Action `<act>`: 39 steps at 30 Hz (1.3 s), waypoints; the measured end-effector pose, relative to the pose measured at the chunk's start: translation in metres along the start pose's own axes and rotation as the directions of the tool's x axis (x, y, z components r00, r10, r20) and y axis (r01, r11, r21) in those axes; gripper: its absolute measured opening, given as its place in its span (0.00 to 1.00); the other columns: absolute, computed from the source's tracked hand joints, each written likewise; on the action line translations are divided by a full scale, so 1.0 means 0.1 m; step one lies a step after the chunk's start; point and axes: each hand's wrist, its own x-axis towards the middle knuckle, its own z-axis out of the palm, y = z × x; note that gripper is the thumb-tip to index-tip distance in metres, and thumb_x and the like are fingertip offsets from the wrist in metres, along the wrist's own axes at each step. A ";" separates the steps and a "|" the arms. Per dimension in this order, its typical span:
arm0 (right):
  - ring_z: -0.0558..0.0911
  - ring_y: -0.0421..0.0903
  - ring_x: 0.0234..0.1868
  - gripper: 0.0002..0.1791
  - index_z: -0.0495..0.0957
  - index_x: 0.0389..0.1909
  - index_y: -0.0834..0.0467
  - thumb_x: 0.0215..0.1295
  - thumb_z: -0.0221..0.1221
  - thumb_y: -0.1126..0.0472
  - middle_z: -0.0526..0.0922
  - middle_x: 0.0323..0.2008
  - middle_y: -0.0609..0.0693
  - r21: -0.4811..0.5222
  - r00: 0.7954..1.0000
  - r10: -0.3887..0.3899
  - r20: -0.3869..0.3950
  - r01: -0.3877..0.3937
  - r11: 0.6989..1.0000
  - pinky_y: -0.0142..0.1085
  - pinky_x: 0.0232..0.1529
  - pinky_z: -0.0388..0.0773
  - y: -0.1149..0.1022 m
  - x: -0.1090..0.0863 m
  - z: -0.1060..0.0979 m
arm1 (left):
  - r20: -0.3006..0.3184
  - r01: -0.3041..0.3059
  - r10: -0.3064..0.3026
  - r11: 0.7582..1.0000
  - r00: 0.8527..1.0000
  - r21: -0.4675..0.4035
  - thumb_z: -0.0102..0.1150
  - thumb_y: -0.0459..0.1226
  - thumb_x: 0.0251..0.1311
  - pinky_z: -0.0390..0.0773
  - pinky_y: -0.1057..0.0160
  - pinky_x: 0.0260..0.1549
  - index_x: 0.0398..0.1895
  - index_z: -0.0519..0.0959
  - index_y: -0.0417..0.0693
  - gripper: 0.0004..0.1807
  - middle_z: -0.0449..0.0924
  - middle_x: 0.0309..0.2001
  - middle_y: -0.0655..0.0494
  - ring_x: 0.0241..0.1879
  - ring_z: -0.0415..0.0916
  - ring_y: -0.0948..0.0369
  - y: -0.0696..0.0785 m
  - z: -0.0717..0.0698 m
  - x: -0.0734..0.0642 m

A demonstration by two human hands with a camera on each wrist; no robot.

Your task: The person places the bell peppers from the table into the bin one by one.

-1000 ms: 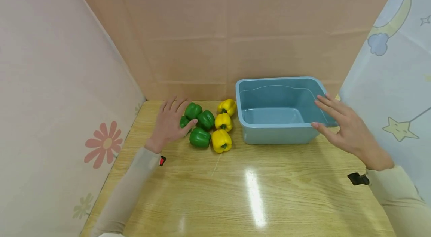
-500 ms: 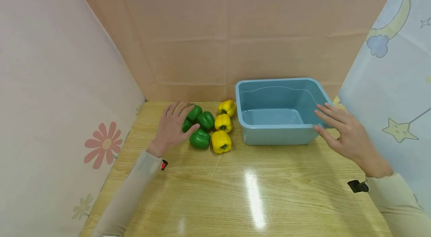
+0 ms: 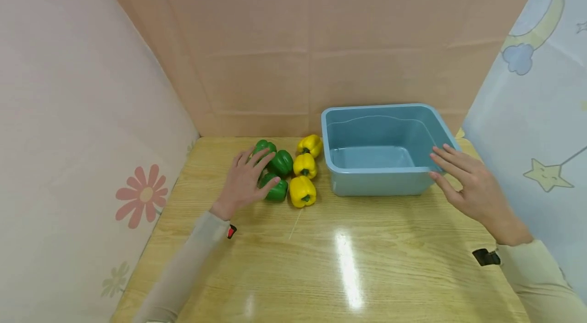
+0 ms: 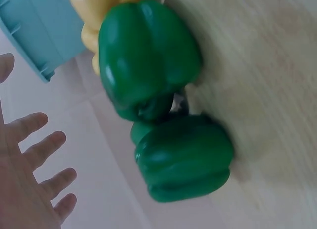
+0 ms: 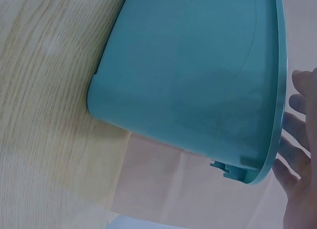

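My left hand (image 3: 243, 183) hovers with spread fingers over the left side of a cluster of green bell peppers (image 3: 281, 162), hiding part of them. In the left wrist view a green bell pepper (image 4: 183, 159) lies on its side beside another one, and my fingers (image 4: 47, 148) are apart from both. Three yellow bell peppers (image 3: 302, 191) stand in a row just right of the green ones. My right hand (image 3: 474, 188) is at the right end of a blue plastic bin (image 3: 376, 183). Its straight fingers (image 5: 292, 154) lie right at the bin's rim in the right wrist view.
The wooden table (image 3: 284, 262) reaches toward me in front of the peppers and bin. A pinkish-tan cloth backdrop (image 3: 257, 83) rises behind it. Patterned sheets close off the left side (image 3: 82, 134) and right side (image 3: 541, 124).
My left hand has moved right and nearer to me, farther over the green bell peppers. The right hand has shifted only slightly at the bin's rim. Peppers and bin have stayed in place.
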 end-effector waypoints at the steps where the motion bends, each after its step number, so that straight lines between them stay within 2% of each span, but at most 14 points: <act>1: 0.73 0.43 0.76 0.34 0.85 0.60 0.65 0.81 0.55 0.37 0.86 0.57 0.68 -0.004 1.000 -0.007 -0.007 0.007 1.000 0.35 0.79 0.64 0.00 -0.01 0.00 | 0.012 0.000 0.000 1.000 1.000 -0.003 0.54 0.64 0.72 0.59 0.32 0.76 0.79 0.71 0.53 0.40 0.70 0.78 0.48 0.79 0.60 0.36 0.01 0.02 0.00; 5: 0.75 0.45 0.75 0.33 0.85 0.61 0.64 0.82 0.54 0.38 0.87 0.57 0.67 -0.028 1.000 -0.021 -0.011 0.020 0.999 0.35 0.79 0.64 0.00 -0.03 -0.01 | 0.060 0.008 -0.007 1.000 0.998 -0.002 0.52 0.64 0.73 0.59 0.32 0.76 0.80 0.70 0.53 0.40 0.67 0.80 0.50 0.81 0.58 0.38 0.05 0.09 -0.03; 9: 0.74 0.44 0.76 0.33 0.86 0.59 0.66 0.82 0.53 0.39 0.87 0.56 0.67 -0.045 1.000 -0.022 -0.011 0.021 0.999 0.34 0.79 0.64 -0.03 -0.05 -0.02 | 0.069 -0.002 0.002 1.000 0.998 -0.001 0.53 0.64 0.73 0.61 0.32 0.75 0.80 0.70 0.53 0.40 0.67 0.80 0.50 0.80 0.59 0.38 0.07 0.16 -0.04; 13: 0.77 0.46 0.74 0.33 0.87 0.57 0.66 0.82 0.54 0.39 0.88 0.56 0.67 -0.053 0.999 -0.032 -0.026 0.031 0.998 0.34 0.79 0.65 -0.05 -0.07 0.00 | 0.065 -0.011 0.012 1.000 0.998 -0.009 0.55 0.63 0.72 0.63 0.30 0.73 0.80 0.70 0.53 0.40 0.68 0.80 0.49 0.80 0.60 0.38 0.08 0.22 -0.05; 22: 0.80 0.53 0.71 0.31 0.87 0.57 0.64 0.83 0.53 0.40 0.88 0.56 0.65 -0.085 0.999 -0.037 -0.029 0.034 0.996 0.32 0.78 0.64 -0.06 -0.13 0.04 | 0.131 -0.005 0.008 1.000 0.991 -0.022 0.53 0.63 0.74 0.61 0.30 0.75 0.81 0.68 0.54 0.39 0.67 0.80 0.50 0.80 0.59 0.38 0.13 0.36 -0.08; 29: 0.79 0.48 0.72 0.31 0.88 0.55 0.66 0.83 0.53 0.41 0.89 0.54 0.65 -0.094 0.998 -0.046 -0.045 0.041 0.995 0.33 0.78 0.65 -0.05 -0.15 0.08 | 0.141 -0.011 0.012 1.000 0.990 -0.004 0.60 0.58 0.72 0.63 0.33 0.74 0.80 0.69 0.55 0.38 0.67 0.80 0.50 0.79 0.61 0.39 0.09 0.42 -0.08; 35: 0.79 0.44 0.71 0.31 0.88 0.56 0.65 0.82 0.54 0.41 0.89 0.53 0.63 -0.097 0.997 -0.021 -0.070 0.014 0.995 0.34 0.77 0.67 -0.05 -0.18 0.11 | 0.156 -0.035 0.033 0.999 0.987 0.009 0.64 0.55 0.71 0.66 0.33 0.73 0.78 0.71 0.54 0.36 0.69 0.78 0.49 0.78 0.63 0.40 0.05 0.47 -0.09; 39: 0.81 0.45 0.70 0.31 0.88 0.55 0.65 0.81 0.55 0.41 0.89 0.53 0.63 -0.082 0.996 0.006 -0.087 -0.013 0.997 0.34 0.77 0.68 -0.06 -0.20 0.14 | 0.189 -0.049 0.053 0.998 0.981 -0.025 0.64 0.54 0.71 0.67 0.34 0.73 0.77 0.72 0.52 0.35 0.71 0.76 0.48 0.77 0.65 0.40 0.05 0.49 -0.12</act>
